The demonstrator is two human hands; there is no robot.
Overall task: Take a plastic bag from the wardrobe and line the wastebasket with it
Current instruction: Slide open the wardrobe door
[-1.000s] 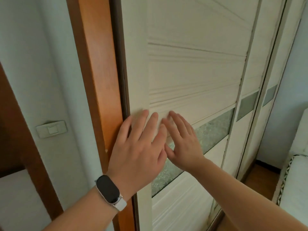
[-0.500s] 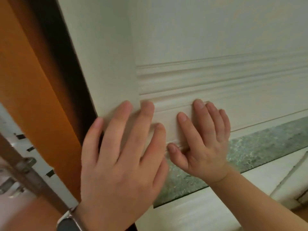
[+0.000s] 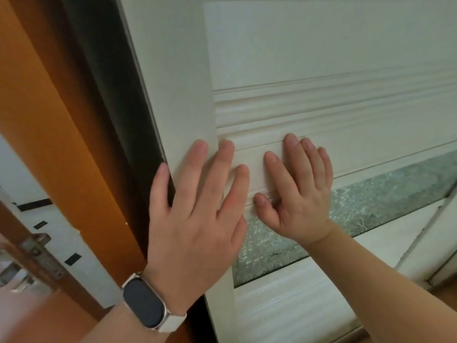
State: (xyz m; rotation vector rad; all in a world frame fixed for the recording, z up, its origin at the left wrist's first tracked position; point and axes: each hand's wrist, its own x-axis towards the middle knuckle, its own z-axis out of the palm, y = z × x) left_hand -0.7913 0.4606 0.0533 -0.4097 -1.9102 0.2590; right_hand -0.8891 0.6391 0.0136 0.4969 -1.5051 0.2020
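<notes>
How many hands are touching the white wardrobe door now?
2. The left hand, with a dark wristwatch, lies flat on the white wardrobe door at its left edge; the right hand lies flat beside it, by the greenish textured glass strip.

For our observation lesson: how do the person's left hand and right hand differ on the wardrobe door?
The left hand has a smartwatch at its wrist; the right hand has a bare wrist. The left hand lies on the door's edge strip, thumb at the dark gap; the right hand lies further in, fingers on the ribbed panel above the glass strip. Both press flat on the wardrobe door, fingers straight.
</notes>
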